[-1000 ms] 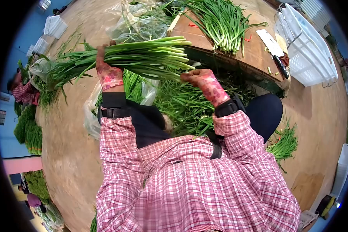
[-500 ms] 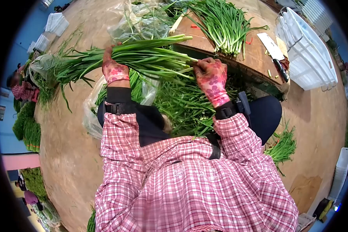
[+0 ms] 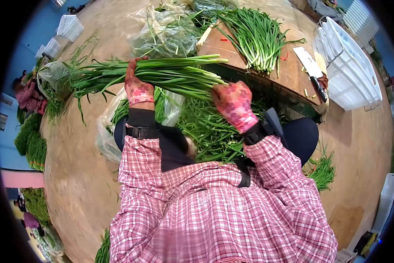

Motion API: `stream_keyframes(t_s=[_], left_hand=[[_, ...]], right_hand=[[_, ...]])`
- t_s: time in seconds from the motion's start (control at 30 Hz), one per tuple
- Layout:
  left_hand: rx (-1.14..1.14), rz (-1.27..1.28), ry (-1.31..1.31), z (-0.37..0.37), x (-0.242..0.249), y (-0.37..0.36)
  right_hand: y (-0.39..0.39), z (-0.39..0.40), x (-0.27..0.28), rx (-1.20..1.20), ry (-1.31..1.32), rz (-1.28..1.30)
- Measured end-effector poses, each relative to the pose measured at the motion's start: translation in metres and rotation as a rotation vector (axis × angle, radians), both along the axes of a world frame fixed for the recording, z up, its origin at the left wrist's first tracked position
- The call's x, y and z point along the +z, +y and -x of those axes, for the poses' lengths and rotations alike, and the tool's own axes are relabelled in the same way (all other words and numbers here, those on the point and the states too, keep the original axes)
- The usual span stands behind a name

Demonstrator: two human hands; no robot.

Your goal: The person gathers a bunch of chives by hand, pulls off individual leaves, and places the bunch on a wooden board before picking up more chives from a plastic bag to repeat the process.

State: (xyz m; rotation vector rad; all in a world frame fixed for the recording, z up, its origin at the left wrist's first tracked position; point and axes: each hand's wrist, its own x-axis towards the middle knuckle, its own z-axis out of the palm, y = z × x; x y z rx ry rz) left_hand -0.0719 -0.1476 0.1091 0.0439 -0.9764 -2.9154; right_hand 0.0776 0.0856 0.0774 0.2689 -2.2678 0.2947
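Observation:
My left hand (image 3: 138,87), in a pink flowered glove, is closed around the leafy middle of a bunch of garlic chives (image 3: 175,75). The bunch lies sideways in the air, leaves to the left and pale stem ends to the right. At those stem ends is my right hand (image 3: 234,104), gloved alike, its fingers closed on the lower stems; the fingertips are partly hidden. Loose green leaves (image 3: 212,127) are heaped below, between my legs. Left of the heap, an open plastic bag (image 3: 106,142) holds more greens.
A wooden board (image 3: 210,46) ahead carries a pile of chives (image 3: 258,39), a cleaver (image 3: 308,61) and a black-handled knife (image 3: 318,89). White crates (image 3: 350,65) stand to its right. Clear plastic bags (image 3: 162,37) lie ahead; another person (image 3: 29,96) is at far left.
The bunch and my left hand have shifted slightly right and lower in view. My right hand has turned and moved a little left and down, against the lower stem ends.

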Motion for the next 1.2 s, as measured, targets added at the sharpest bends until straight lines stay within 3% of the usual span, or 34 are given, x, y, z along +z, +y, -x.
stream_keyframes(t_s=[0.1,0.17,0.23,0.27,0.3,0.33,0.4,0.53,0.73,0.93,1.0,1.03,1.07,1.1,1.17,1.2], left_hand=[[0.016,-0.095,0.031,0.011,-0.002,-0.023],[0.05,-0.086,0.036,0.004,0.007,-0.029],[0.075,-0.073,0.074,0.005,0.011,-0.028],[0.019,-0.074,0.149,0.004,0.009,-0.025],[-0.004,-0.052,0.142,-0.003,0.012,-0.018],[-0.025,-0.033,0.139,-0.011,0.02,-0.008],[-0.037,-0.027,0.112,-0.02,0.025,0.005],[-0.175,-0.082,0.139,-0.029,0.025,0.008],[-0.158,-0.057,0.072,-0.032,0.024,0.013],[-0.077,-0.108,0.086,-0.018,0.018,-0.015],[-0.01,-0.091,0.121,-0.005,0.015,-0.039],[0.002,-0.105,0.11,-0.001,0.015,-0.049],[0.011,-0.081,0.132,-0.004,0.018,-0.051],[0.021,-0.061,0.157,-0.007,0.021,-0.051],[-0.009,-0.019,0.188,-0.009,0.026,-0.042],[-0.033,0.007,0.2,-0.012,0.028,-0.034]], right_hand=[[0.072,-0.019,-0.046,-0.197,-0.265,-0.148],[0.13,-0.024,-0.069,-0.568,-0.98,-0.22],[0.1,-0.034,-0.023,-0.315,-0.57,-0.131],[0.066,-0.029,0.006,-0.215,-0.417,0.06],[0.044,-0.014,0.012,0.05,-0.237,0.325],[0.027,0.001,0.012,0.149,-0.163,0.395],[0.001,0.011,0.03,0.003,-0.215,0.345],[-0.002,0.016,0.023,0.096,-0.179,0.266],[-0.007,0.02,0.022,0.069,-0.228,0.061],[0.023,0.018,0.004,-0.043,-0.1,-0.017],[0.08,0.01,-0.032,-0.174,-0.311,-0.13],[0.101,0.004,-0.027,-0.385,-0.847,-0.212],[0.109,-0.002,-0.014,-0.532,-1.092,-0.189],[0.101,-0.009,0.008,-0.509,-0.987,-0.118],[0.059,-0.015,0.039,-0.341,-0.373,0.004],[0.034,-0.011,0.057,-0.193,-0.268,0.082]])
